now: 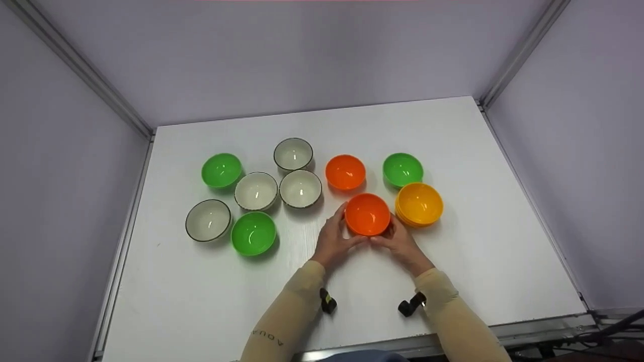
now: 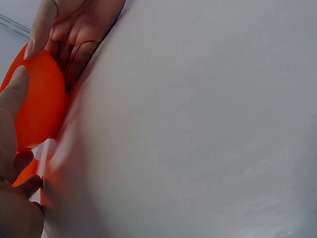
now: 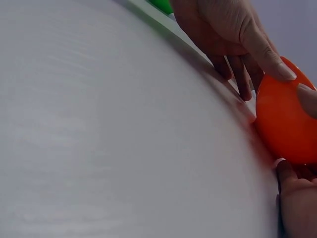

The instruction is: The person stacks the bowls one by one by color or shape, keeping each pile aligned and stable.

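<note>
Both hands hold an orange bowl [image 1: 368,214] from its two sides, low over the front middle of the white table. My left hand [image 1: 333,241] grips its left side, with the thumb at the near wall. On the opposite side my right hand [image 1: 405,247] grips it, its thumb close to the left one. In the left wrist view the bowl [image 2: 42,101] shows its smooth outer wall between the two thumbs. The right wrist view has its wall [image 3: 282,116] close to the tabletop. Another orange bowl [image 1: 345,172] stands just behind.
Right of the hands is a stack of yellow bowls [image 1: 419,203], with a green bowl [image 1: 402,170] behind it. To the left stand several white dark-rimmed bowls [image 1: 301,188], a green bowl [image 1: 254,234] and another green bowl [image 1: 221,171]. Walls [image 1: 322,55] enclose the table.
</note>
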`<state>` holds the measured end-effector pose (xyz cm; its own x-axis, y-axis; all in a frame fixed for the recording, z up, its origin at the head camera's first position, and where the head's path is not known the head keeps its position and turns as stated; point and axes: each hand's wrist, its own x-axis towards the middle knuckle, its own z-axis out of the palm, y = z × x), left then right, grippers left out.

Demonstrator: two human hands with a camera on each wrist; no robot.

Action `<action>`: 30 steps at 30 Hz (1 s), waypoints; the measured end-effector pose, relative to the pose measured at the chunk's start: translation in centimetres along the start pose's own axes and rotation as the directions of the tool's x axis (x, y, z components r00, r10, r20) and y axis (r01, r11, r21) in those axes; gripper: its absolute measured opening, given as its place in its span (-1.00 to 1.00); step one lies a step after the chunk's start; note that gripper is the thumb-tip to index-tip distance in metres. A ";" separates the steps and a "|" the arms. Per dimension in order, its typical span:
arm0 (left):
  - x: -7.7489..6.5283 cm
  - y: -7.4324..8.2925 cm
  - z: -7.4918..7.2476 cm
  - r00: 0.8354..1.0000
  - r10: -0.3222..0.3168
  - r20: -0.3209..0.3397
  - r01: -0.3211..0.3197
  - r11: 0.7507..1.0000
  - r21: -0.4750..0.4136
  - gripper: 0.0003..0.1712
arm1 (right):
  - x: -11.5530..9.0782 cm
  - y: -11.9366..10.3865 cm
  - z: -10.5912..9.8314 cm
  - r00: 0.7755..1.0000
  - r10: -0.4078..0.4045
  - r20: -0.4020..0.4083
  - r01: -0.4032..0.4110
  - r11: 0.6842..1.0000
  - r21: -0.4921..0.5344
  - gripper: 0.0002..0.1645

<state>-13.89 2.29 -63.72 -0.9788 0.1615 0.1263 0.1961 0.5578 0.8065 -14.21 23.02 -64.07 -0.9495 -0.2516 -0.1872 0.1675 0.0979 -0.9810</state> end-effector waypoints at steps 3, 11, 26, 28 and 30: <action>0.0 0.0 0.0 1.000 -0.012 0.007 0.012 1.000 -0.002 0.22 | -0.1 -0.2 0.0 1.000 0.013 0.003 -0.013 1.000 0.000 0.06; 0.0 0.0 0.3 0.999 -0.044 0.025 0.044 0.999 -0.013 0.22 | -1.2 -1.9 0.7 0.997 0.079 -0.018 -0.078 0.995 0.064 0.11; -0.3 -0.1 0.3 0.997 -0.069 0.035 0.071 0.996 -0.045 0.23 | -4.5 -6.9 -0.5 0.970 0.230 0.078 -0.143 0.802 -0.580 -0.34; -0.4 -0.1 0.1 0.997 -0.071 0.037 0.073 0.996 -0.060 0.25 | -4.7 -8.1 -0.6 0.959 0.225 0.172 -0.069 0.774 -0.629 -0.39; -0.4 -0.1 -0.3 0.996 -0.080 0.049 0.084 0.993 -0.088 0.27 | -4.8 -9.5 -0.7 0.942 0.205 0.265 0.015 0.765 -0.644 -0.46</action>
<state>-13.52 1.95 -63.68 -0.9871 0.1564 0.0332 0.1075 0.4960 0.8617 -11.47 23.94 -53.82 -0.7899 -0.4721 -0.3913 -0.0566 0.6915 -0.7201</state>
